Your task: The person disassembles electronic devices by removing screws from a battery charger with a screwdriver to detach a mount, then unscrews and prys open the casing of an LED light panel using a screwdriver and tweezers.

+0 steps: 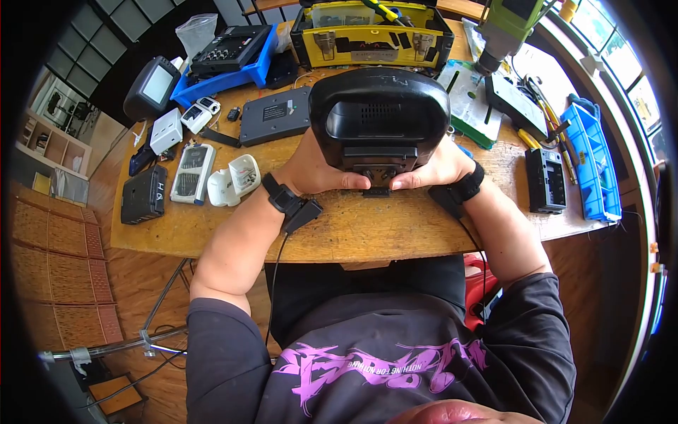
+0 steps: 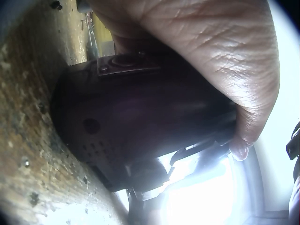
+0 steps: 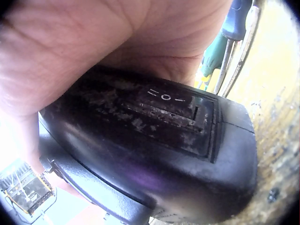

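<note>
A bulky black device with a loop handle (image 1: 378, 86) stands between my hands near the middle of the table. My left hand (image 1: 311, 168) grips its left side, the thumb stretched across the near face toward a small dark fitting (image 1: 379, 174). From the other side my right hand (image 1: 438, 164) holds it, that thumb also at the fitting. In the left wrist view, the black casing (image 2: 131, 117) shows small vent holes close over the wood. The right wrist view shows a worn rocker switch (image 3: 173, 112) with white marks under my palm. My far fingers are mostly hidden behind the device.
Behind the device is a yellow and black toolbox (image 1: 371, 51). A flat grey box (image 1: 275, 116), a white case (image 1: 192, 173) and an open white container (image 1: 235, 180) lie left. On the right are a black holder (image 1: 546, 180), a blue bin (image 1: 592, 166) and a green drill (image 1: 510, 28).
</note>
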### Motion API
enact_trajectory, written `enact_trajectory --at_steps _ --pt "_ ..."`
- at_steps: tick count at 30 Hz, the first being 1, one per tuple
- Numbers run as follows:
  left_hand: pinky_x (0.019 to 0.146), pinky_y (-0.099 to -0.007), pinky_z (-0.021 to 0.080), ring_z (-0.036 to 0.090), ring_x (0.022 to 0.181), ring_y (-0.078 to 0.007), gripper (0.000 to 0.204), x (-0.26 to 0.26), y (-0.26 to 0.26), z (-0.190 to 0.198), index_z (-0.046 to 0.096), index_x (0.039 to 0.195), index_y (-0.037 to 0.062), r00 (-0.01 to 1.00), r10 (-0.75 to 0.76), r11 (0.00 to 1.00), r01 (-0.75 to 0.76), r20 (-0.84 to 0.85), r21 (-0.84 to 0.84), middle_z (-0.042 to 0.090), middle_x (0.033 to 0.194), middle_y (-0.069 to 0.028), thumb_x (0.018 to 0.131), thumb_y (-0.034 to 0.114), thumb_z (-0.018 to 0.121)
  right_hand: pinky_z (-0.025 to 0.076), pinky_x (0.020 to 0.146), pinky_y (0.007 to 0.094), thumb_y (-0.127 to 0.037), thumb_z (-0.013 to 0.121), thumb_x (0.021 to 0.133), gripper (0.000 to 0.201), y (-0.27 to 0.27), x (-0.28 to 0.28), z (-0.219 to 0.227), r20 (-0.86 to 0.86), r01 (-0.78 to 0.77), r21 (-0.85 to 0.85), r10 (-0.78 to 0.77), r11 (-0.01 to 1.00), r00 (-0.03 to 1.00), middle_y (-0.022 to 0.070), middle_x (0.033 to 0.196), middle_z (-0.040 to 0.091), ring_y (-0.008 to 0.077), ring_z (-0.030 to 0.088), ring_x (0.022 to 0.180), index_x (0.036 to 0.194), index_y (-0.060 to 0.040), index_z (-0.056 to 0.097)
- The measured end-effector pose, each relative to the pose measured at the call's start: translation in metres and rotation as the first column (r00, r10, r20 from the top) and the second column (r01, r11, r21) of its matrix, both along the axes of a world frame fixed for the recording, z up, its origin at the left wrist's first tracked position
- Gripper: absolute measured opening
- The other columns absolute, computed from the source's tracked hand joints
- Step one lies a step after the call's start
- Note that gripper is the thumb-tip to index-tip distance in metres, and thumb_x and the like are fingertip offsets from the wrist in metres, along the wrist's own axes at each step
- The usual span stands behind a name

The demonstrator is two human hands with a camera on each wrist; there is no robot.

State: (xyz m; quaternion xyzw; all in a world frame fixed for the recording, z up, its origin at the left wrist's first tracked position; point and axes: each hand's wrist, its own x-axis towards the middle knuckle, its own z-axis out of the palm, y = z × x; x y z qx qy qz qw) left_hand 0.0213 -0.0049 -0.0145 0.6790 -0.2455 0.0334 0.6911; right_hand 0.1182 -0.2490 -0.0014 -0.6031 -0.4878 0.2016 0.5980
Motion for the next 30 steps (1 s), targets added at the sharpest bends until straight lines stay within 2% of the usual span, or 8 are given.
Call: enact_trajectory --at_steps 3,20,23,25,30 --pt "0.111 -0.0384 0.044 0.053 0.131 -0.0202 0.105 0.001 0.000 -0.002 0.044 0.149 0.0031 1.000 0.002 1.000 -0.002 0.002 0.000 0.057 0.141 -0.0084 0.063 0.020 0.103 0.044 0.110 0.0389 -0.026 0.102 0.061 0.107 0.000 0.001 0.000 0.034 -0.002 -0.003 0.002 1.000 0.999 0.0151 0.139 0.061 0.0233 0.055 0.128 0.147 0.0028 0.045" --pt "0.110 -0.0379 0.045 0.054 0.130 -0.0198 0.105 0.001 0.000 0.000 0.045 0.148 0.0027 0.999 0.011 1.000 -0.012 0.036 0.015 0.058 0.140 -0.0086 0.063 0.022 0.103 0.044 0.111 0.0392 -0.026 0.102 0.062 0.108 0.000 -0.001 0.000 -0.014 -0.004 0.008 0.004 1.000 1.000 0.0152 0.139 0.060 0.0237 0.055 0.129 0.148 0.0029 0.044" --pt "0.110 -0.0382 0.045 0.054 0.130 -0.0200 0.104 0.001 0.003 -0.003 0.045 0.148 0.0023 0.999 0.027 0.997 -0.029 0.038 0.067 0.058 0.140 -0.0091 0.064 0.026 0.102 0.044 0.111 0.0392 -0.026 0.100 0.064 0.106 -0.001 -0.003 0.004 0.021 -0.004 -0.024 0.005 1.000 1.000 0.0151 0.139 0.060 0.0238 0.055 0.129 0.148 0.0028 0.043" --pt "0.110 -0.0383 0.045 0.054 0.129 -0.0199 0.103 0.002 0.006 -0.008 0.044 0.148 0.0019 0.993 0.056 0.991 -0.069 0.109 0.117 0.058 0.139 -0.0093 0.067 0.030 0.101 0.044 0.111 0.0394 -0.026 0.099 0.065 0.104 -0.003 0.001 0.001 0.048 -0.010 -0.016 0.010 1.000 0.999 0.0150 0.139 0.059 0.0240 0.054 0.129 0.148 0.0027 0.043" --pt "0.110 -0.0383 0.044 0.053 0.129 -0.0198 0.096 -0.003 0.004 -0.006 0.043 0.148 0.0022 1.000 0.027 1.000 -0.027 0.002 0.014 0.056 0.138 -0.0086 0.072 0.026 0.097 0.044 0.111 0.0399 -0.024 0.096 0.068 0.102 -0.006 0.006 -0.007 0.078 -0.027 -0.002 0.027 1.000 0.997 0.0150 0.140 0.058 0.0243 0.054 0.130 0.149 0.0023 0.040"
